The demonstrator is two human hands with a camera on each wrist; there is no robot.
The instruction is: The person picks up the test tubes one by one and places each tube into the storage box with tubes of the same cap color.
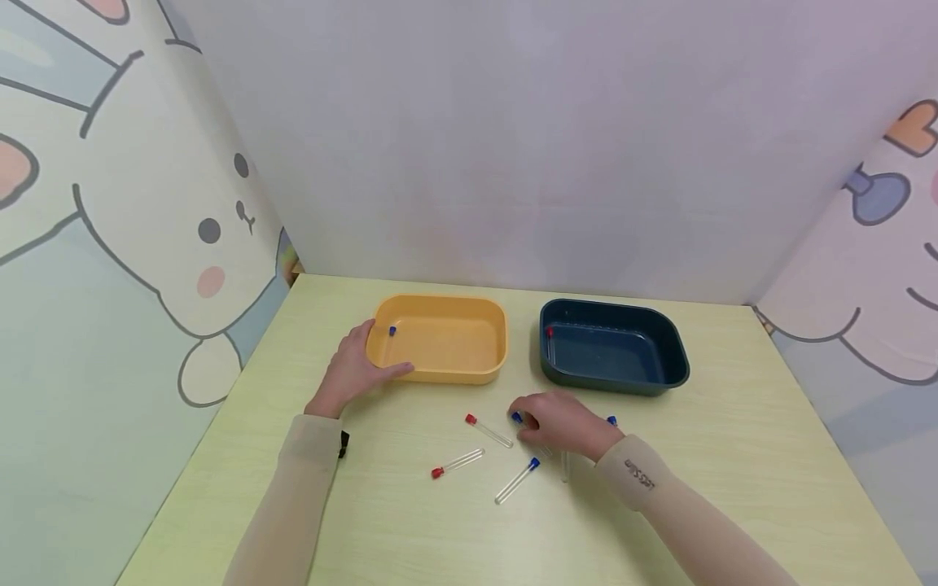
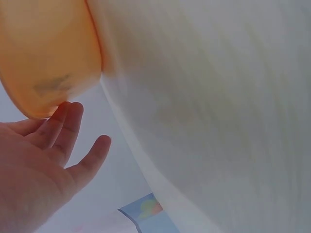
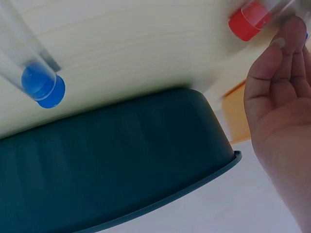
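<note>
My left hand (image 1: 353,370) rests at the left end of the yellow tray (image 1: 440,378), thumb stretched along its front wall. In the left wrist view, the fingertips touch the tray's outer side. A blue-capped test tube (image 1: 392,331) lies inside that tray. My right hand (image 1: 563,422) is low over the table, thumb and forefinger pinching a test tube by its blue cap (image 1: 516,417); the hand partly hides this tube. Around it lie red-capped tubes (image 1: 489,431) (image 3: 249,20) and blue-capped tubes (image 1: 517,481) (image 3: 43,85), some partly covered by the right hand and arm.
A dark blue tray (image 1: 615,385) stands at the back right, with one red-capped tube (image 1: 550,332) inside at its left end. Another red-capped tube (image 1: 458,463) lies nearer the front. A pale wall (image 1: 513,163) rises behind the table.
</note>
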